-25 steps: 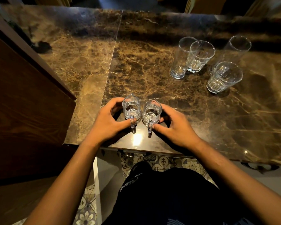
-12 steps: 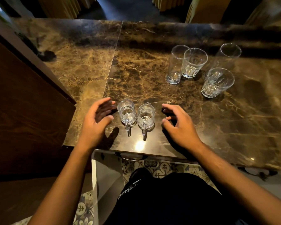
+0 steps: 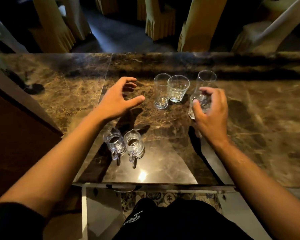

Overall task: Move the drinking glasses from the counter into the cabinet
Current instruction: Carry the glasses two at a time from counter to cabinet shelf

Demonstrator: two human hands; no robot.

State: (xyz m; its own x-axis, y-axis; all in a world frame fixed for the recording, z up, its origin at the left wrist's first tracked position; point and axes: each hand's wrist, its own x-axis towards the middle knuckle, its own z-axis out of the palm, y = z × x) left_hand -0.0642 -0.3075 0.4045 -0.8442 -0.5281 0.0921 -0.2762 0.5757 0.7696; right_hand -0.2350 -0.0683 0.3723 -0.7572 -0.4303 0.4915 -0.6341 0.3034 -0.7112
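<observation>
Two small handled glass mugs [image 3: 115, 144] [image 3: 134, 146] stand side by side near the front edge of the marble counter [image 3: 258, 135], with no hand on them. Farther back stand a tall glass [image 3: 161, 91] and a faceted tumbler [image 3: 177, 88], touching or nearly so. My left hand [image 3: 118, 99] hovers with its fingers spread, just left of the tall glass and apart from it. My right hand [image 3: 211, 111] curls its thumb and fingers round a short glass [image 3: 200, 104], which it partly hides. Another tall glass [image 3: 206, 78] stands right behind that hand.
A dark wooden cabinet panel [image 3: 16, 135] rises at the left beside the counter. Covered chairs [image 3: 159, 19] stand beyond the counter's far edge. A dark plant shadow [image 3: 33, 88] lies on the far left of the marble. My dark trousers [image 3: 171, 220] and a patterned floor show below the front edge.
Both hands have let go of the two small mugs and moved forward. The left now hovers by the tall glass; the right has closed round the short glass.
</observation>
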